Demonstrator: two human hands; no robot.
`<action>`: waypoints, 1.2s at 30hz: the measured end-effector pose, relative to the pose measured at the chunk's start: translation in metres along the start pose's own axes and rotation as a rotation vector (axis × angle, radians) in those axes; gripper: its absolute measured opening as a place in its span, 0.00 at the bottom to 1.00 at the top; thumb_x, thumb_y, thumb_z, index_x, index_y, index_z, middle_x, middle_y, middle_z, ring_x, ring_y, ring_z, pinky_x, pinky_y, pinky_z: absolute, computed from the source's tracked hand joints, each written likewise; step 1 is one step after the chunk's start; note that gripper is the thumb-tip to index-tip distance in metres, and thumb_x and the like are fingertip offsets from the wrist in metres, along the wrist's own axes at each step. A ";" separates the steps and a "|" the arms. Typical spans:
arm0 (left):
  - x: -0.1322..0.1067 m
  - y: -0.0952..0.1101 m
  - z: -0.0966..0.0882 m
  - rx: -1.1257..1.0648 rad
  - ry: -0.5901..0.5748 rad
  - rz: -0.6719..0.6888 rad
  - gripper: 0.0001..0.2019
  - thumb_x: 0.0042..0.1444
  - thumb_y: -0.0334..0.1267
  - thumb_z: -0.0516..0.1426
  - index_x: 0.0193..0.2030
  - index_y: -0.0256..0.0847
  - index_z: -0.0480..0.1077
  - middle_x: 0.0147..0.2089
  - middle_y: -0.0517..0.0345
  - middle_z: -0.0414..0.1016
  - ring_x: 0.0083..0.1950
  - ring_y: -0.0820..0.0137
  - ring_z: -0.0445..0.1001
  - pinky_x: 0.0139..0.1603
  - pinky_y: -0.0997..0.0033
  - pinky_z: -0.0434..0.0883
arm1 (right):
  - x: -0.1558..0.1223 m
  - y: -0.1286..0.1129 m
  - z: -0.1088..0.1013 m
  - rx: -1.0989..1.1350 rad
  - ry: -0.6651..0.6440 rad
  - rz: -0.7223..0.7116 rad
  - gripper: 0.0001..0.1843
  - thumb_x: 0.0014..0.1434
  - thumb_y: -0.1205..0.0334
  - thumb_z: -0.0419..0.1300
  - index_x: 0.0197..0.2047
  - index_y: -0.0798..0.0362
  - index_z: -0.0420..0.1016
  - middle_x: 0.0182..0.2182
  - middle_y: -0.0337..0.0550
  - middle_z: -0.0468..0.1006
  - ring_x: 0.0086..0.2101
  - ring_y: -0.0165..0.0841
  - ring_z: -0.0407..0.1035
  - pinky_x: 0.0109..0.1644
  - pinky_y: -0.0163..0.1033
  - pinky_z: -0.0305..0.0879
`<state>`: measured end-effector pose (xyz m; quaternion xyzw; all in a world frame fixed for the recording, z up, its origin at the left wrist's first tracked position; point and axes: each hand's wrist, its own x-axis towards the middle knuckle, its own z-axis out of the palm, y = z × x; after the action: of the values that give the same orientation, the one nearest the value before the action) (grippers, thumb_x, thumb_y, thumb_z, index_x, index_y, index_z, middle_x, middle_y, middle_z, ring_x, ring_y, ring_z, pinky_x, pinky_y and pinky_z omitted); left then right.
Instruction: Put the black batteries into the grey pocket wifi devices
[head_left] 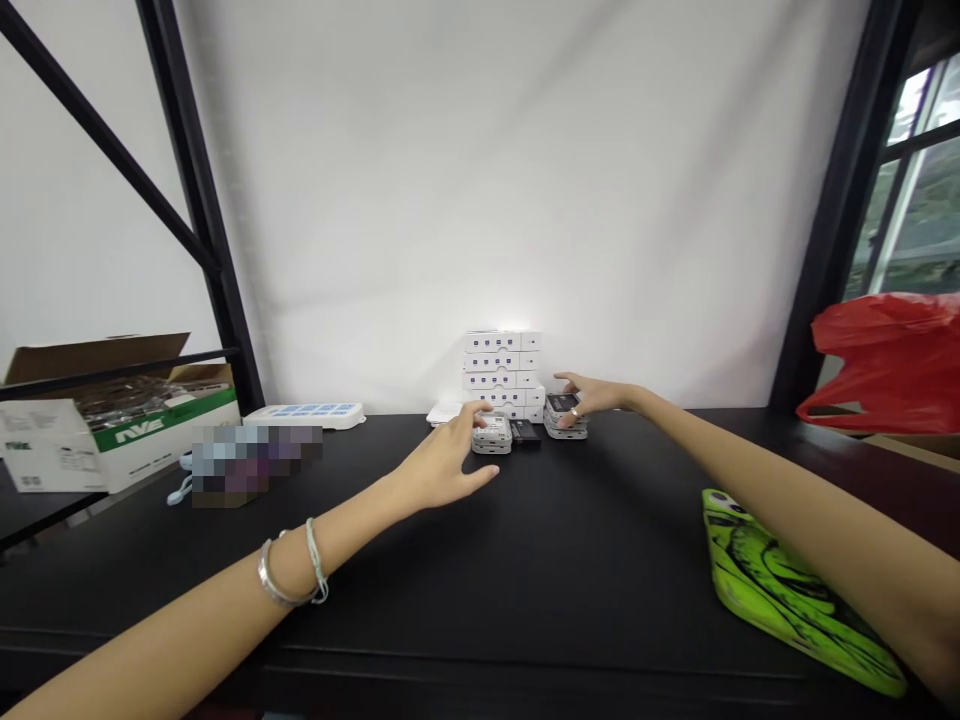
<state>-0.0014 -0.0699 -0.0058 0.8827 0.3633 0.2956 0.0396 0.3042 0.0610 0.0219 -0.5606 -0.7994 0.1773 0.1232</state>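
Note:
My left hand (450,462) reaches in over the table, thumb and fingers spread apart, with nothing in it. Just beyond its fingers sits a small stack of white-grey box-like devices (493,436). A flat black piece (525,433) lies against that stack's right side. My right hand (594,396) is at a second small stack of similar devices (566,432), which has a dark top. Its index finger stretches out above the stack and the thumb overlaps the front. Whether the fingers touch the devices is hard to see. Behind both stacks stands a pile of white cartons (501,375).
A green phone case (787,590) lies under my right forearm. Farther right is a red plastic bag (889,360). On the left are an open carton (124,440), a white power strip (307,414) and a blurred-out item (247,465). Black posts frame the white wall.

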 end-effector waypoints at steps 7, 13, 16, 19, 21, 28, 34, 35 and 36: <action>-0.003 0.013 -0.005 -0.177 -0.030 -0.028 0.27 0.49 0.48 0.61 0.53 0.47 0.54 0.52 0.52 0.65 0.55 0.60 0.66 0.53 0.55 0.67 | -0.060 -0.046 -0.006 -0.224 0.072 -0.116 0.44 0.34 0.36 0.65 0.50 0.50 0.59 0.48 0.50 0.69 0.46 0.49 0.65 0.46 0.48 0.62; -0.009 0.023 0.008 -0.259 -0.172 -0.037 0.43 0.36 0.57 0.66 0.56 0.45 0.53 0.57 0.46 0.60 0.60 0.54 0.61 0.58 0.52 0.63 | -0.099 -0.099 0.035 -0.302 -0.104 -0.264 0.43 0.26 0.33 0.66 0.43 0.50 0.65 0.42 0.48 0.70 0.45 0.51 0.62 0.43 0.48 0.61; -0.012 0.026 0.010 -0.233 -0.245 -0.062 0.43 0.39 0.59 0.64 0.58 0.45 0.52 0.58 0.45 0.60 0.60 0.50 0.60 0.58 0.48 0.62 | -0.100 -0.106 0.048 -0.301 -0.141 -0.265 0.45 0.27 0.32 0.65 0.44 0.52 0.65 0.43 0.50 0.69 0.46 0.52 0.60 0.45 0.50 0.61; -0.013 0.026 0.011 -0.207 -0.295 -0.069 0.39 0.44 0.59 0.60 0.59 0.46 0.51 0.59 0.45 0.60 0.61 0.49 0.59 0.58 0.46 0.61 | -0.096 -0.104 0.049 -0.231 -0.167 -0.279 0.44 0.31 0.34 0.65 0.47 0.53 0.65 0.45 0.50 0.69 0.46 0.49 0.62 0.47 0.50 0.61; -0.012 0.026 0.013 -0.209 -0.282 -0.043 0.40 0.45 0.58 0.61 0.61 0.45 0.49 0.61 0.45 0.57 0.63 0.50 0.56 0.61 0.46 0.58 | -0.093 -0.101 0.047 -0.188 -0.183 -0.272 0.43 0.31 0.36 0.65 0.47 0.53 0.64 0.45 0.49 0.68 0.45 0.48 0.63 0.47 0.49 0.62; -0.005 0.018 0.021 -0.322 -0.237 -0.077 0.46 0.40 0.52 0.66 0.61 0.43 0.46 0.61 0.42 0.57 0.63 0.50 0.57 0.61 0.46 0.58 | -0.083 -0.102 0.051 -0.125 -0.230 -0.155 0.38 0.27 0.48 0.70 0.41 0.51 0.60 0.42 0.45 0.66 0.42 0.46 0.64 0.42 0.48 0.65; -0.006 0.011 0.023 -0.404 -0.238 -0.054 0.48 0.40 0.54 0.65 0.61 0.43 0.43 0.60 0.41 0.57 0.64 0.53 0.57 0.62 0.48 0.58 | -0.095 -0.111 0.050 -0.071 -0.059 -0.190 0.39 0.27 0.53 0.71 0.42 0.49 0.56 0.42 0.45 0.65 0.42 0.47 0.63 0.40 0.47 0.66; -0.006 0.010 0.024 -0.409 -0.233 -0.064 0.48 0.39 0.54 0.66 0.62 0.43 0.42 0.59 0.42 0.58 0.63 0.54 0.58 0.61 0.48 0.59 | -0.097 -0.112 0.049 -0.032 -0.057 -0.195 0.38 0.29 0.54 0.71 0.43 0.49 0.56 0.44 0.46 0.66 0.41 0.45 0.64 0.39 0.46 0.66; -0.006 0.009 0.024 -0.410 -0.230 -0.076 0.49 0.39 0.54 0.66 0.62 0.43 0.41 0.58 0.42 0.60 0.62 0.54 0.59 0.61 0.48 0.59 | -0.098 -0.112 0.047 0.026 -0.073 -0.191 0.38 0.32 0.56 0.71 0.44 0.47 0.57 0.45 0.46 0.66 0.40 0.42 0.66 0.38 0.45 0.67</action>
<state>0.0139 -0.0773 -0.0261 0.8696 0.3217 0.2589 0.2706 0.2235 -0.0730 0.0263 -0.4734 -0.8508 0.1955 0.1175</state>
